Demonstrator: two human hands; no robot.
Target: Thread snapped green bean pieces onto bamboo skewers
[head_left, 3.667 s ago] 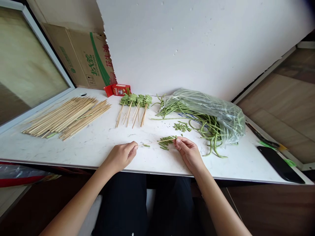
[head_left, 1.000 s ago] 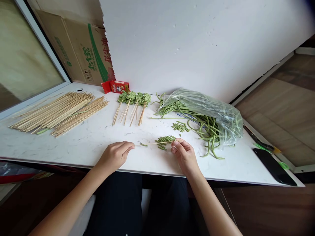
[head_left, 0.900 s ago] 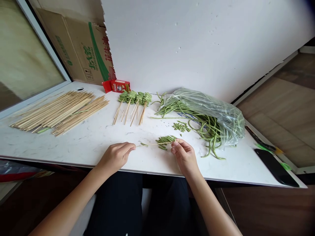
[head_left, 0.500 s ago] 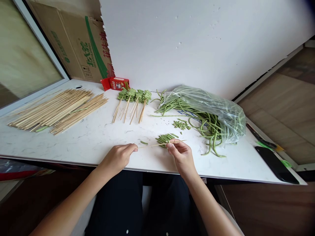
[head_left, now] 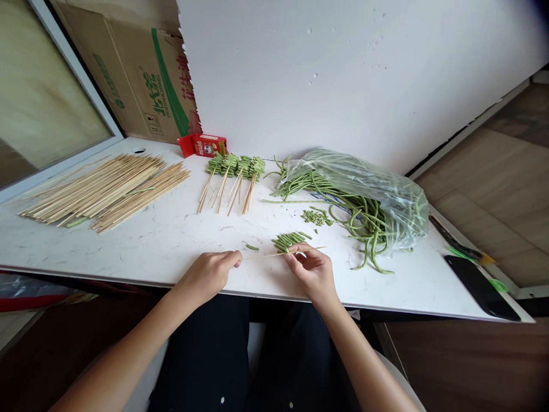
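Note:
A thin wooden skewer (head_left: 316, 248) passes through the fingers of my right hand (head_left: 312, 270), which pinches it just in front of a small pile of cut green bean pieces (head_left: 293, 238). Over to the left, my left hand (head_left: 214, 271) is closed above the table's front part, its fingertips in line with the skewer's faint left end. One loose bean piece (head_left: 252, 247) lies between the hands. Threaded bean skewers (head_left: 235, 166) rest in a row at the back, their sticks pointing forward.
Bare skewers (head_left: 94, 189) cover the left of the white table (head_left: 180, 249). Long beans (head_left: 373, 220) spill from a clear plastic bag (head_left: 364, 171). Short bean bits (head_left: 317, 216), a red box (head_left: 210, 145), a black phone (head_left: 480, 287) and a cardboard box (head_left: 137, 80) are also in view.
The fingertips of my right hand have shifted slightly left along the skewer. My left hand has barely moved and stays closed. The view has shifted slightly.

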